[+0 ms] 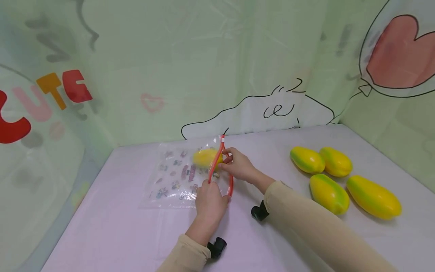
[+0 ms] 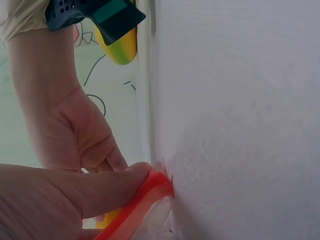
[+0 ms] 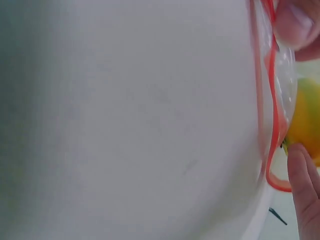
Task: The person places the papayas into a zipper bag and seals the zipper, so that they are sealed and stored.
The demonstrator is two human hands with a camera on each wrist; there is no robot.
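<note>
My left hand (image 1: 211, 198) grips the red-edged mouth of a clear printed plastic bag (image 1: 170, 189); the left wrist view shows its thumb (image 2: 112, 187) pressing on the red edge (image 2: 150, 192). A yellow papaya (image 1: 204, 158) lies mostly within the bag, blurred through the plastic. At the bag's mouth, my right hand (image 1: 239, 166) holds the papaya's near end between thumb and fingers. Some of those fingers are hidden. Seen from the right wrist, a fingertip (image 3: 296, 152) touches the papaya (image 3: 307, 117), whose end shows some green.
Several yellow-green papayas lie at the right of the table, among them a long one (image 1: 374, 197) and a rounder one (image 1: 307, 159). A light cloth (image 1: 102, 226) covers the table. Printed curtains (image 1: 204, 68) stand behind and at both sides. Black camera mounts (image 1: 217, 247) sit at the wrists.
</note>
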